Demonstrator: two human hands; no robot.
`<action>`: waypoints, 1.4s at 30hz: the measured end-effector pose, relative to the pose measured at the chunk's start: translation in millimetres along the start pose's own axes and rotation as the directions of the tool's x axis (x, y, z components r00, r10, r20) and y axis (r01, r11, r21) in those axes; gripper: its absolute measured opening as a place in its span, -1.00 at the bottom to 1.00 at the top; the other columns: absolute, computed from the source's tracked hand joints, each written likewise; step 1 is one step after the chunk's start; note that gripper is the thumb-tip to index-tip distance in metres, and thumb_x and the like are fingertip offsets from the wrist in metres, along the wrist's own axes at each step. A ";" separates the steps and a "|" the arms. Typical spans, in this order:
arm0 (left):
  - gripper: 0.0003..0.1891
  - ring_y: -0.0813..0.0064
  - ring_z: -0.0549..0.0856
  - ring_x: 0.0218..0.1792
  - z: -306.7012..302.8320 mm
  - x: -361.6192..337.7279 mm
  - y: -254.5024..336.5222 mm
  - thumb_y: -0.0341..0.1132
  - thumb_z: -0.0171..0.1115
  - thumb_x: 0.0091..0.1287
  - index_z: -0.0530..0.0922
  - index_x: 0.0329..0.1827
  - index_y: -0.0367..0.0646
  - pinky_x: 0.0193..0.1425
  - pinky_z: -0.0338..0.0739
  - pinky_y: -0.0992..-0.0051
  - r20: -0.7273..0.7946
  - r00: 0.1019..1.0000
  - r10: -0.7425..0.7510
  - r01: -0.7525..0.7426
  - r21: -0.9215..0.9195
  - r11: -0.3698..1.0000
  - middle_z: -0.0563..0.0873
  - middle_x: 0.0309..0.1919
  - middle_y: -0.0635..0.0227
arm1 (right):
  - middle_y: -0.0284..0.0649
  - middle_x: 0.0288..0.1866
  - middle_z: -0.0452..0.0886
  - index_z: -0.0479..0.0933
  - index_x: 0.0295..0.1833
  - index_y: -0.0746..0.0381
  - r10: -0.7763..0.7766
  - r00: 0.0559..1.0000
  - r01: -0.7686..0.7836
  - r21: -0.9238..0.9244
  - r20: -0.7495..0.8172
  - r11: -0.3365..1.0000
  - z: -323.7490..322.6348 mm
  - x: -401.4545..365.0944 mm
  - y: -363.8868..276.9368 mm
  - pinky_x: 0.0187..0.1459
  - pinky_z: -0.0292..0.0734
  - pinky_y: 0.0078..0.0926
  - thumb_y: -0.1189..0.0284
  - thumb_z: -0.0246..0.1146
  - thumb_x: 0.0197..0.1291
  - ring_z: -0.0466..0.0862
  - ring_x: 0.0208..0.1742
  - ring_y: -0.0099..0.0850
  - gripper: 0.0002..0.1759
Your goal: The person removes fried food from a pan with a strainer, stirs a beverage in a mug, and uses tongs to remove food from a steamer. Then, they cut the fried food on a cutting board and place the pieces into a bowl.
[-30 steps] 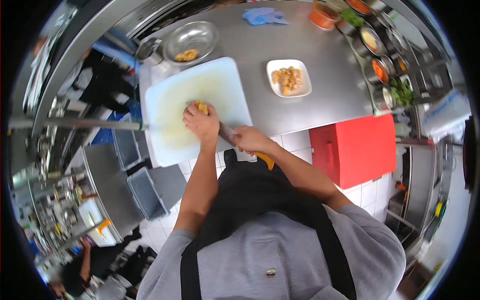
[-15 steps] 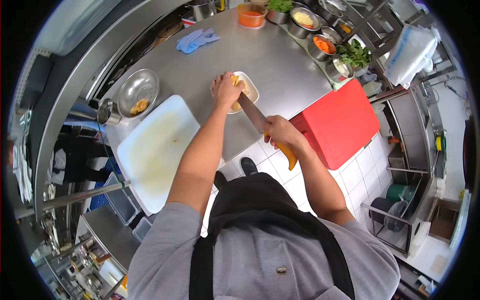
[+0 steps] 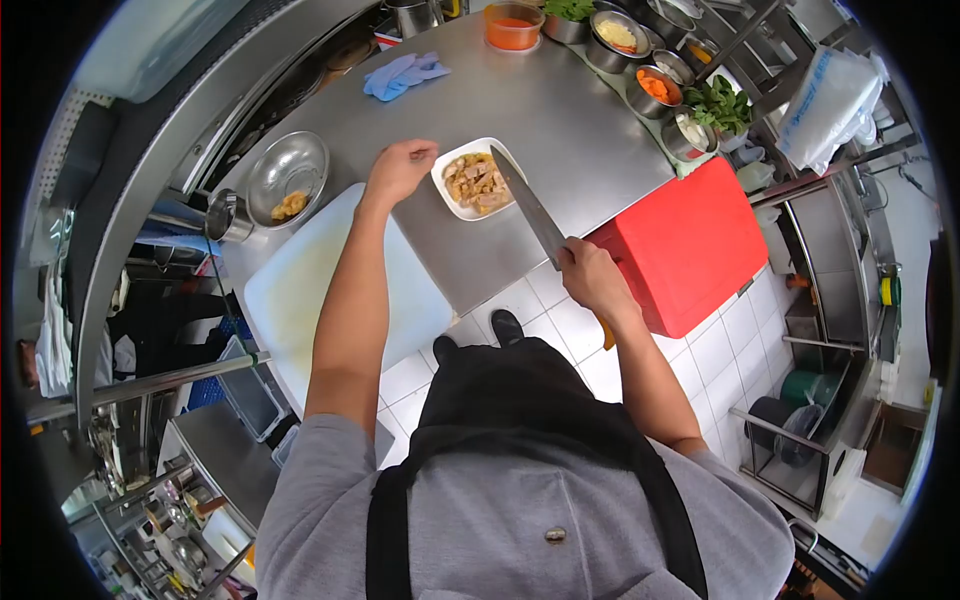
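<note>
My right hand (image 3: 592,275) grips a large kitchen knife (image 3: 532,212) with a yellow handle. Its blade slants up and left, and the tip reaches over the right side of a white dish (image 3: 442,192). Chopped, yellowish-brown pieces that look like cooked meat (image 3: 476,183) lie in the dish. To the left of the dish, my left hand (image 3: 400,172) hovers with loosely bent fingers, and nothing shows in it. Below this hand, a white cutting board (image 3: 400,290) with yellowish stains lies at the table's edge, partly covered by my left forearm.
A steel bowl (image 3: 290,165) holding a few yellowish pieces stands on the left beside a small steel pot (image 3: 228,215). A blue cloth (image 3: 403,76) and a tub of orange liquid (image 3: 513,28) sit farther back. A red box (image 3: 690,250) adjoins the table's right edge.
My left hand has left the pieces in the dish and moved left, with its fingers loosened. The knife has moved slightly right, still in my right hand. The dish's contents now show fully.
</note>
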State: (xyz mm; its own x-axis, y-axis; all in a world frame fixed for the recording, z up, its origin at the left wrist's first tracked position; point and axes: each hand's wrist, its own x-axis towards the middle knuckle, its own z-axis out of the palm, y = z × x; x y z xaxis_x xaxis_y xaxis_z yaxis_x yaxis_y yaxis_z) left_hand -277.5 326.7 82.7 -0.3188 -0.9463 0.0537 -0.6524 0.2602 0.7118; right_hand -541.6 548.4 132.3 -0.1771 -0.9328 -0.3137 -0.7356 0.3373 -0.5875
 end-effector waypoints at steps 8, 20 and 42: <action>-0.74 0.18 0.80 -0.11 -114.4 -34.5 -91.8 -0.17 0.30 0.32 0.79 -0.06 -0.07 0.06 0.65 0.29 -0.383 0.914 -0.131 0.187 0.114 0.976 0.82 -0.14 0.14 | 0.33 -0.28 0.65 0.60 -0.09 0.39 -0.060 0.998 0.059 -0.050 -0.030 0.997 2.5 -5.0 -3.5 -0.05 0.52 0.17 0.37 0.12 0.40 0.66 -0.12 0.30 -0.72; -0.27 0.04 0.65 0.22 -176.8 -17.4 -205.4 -0.25 0.53 0.00 0.52 0.33 -0.07 0.34 0.51 0.23 0.152 0.956 -0.250 0.106 0.616 0.780 0.70 0.14 0.00 | 0.32 -0.35 0.61 0.55 -0.18 0.42 0.073 0.997 -0.069 0.126 -0.029 0.990 43.2 -47.6 -12.2 -0.13 0.50 0.13 0.34 0.12 0.41 0.64 -0.19 0.31 -0.69; -0.30 0.04 0.60 0.24 -98.5 -268.9 -84.0 -0.44 0.45 0.13 0.46 0.42 -0.11 0.38 0.51 0.19 -0.264 0.964 -0.044 0.126 0.304 0.944 0.55 0.28 0.12 | 0.03 -0.47 0.63 0.53 -0.15 0.40 -0.260 0.832 0.190 0.189 0.490 0.963 142.4 1.1 -94.6 -0.42 0.56 -0.20 0.30 0.07 0.46 0.65 -0.54 -0.17 -0.66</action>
State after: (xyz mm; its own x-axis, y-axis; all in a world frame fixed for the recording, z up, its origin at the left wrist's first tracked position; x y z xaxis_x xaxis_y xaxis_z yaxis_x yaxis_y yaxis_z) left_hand -69.3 540.3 77.4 -0.0970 -0.9739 0.2053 -0.8653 0.1844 0.4662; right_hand -379.1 533.5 81.3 0.3642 -0.8021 -0.4733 -0.6191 0.1712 -0.7664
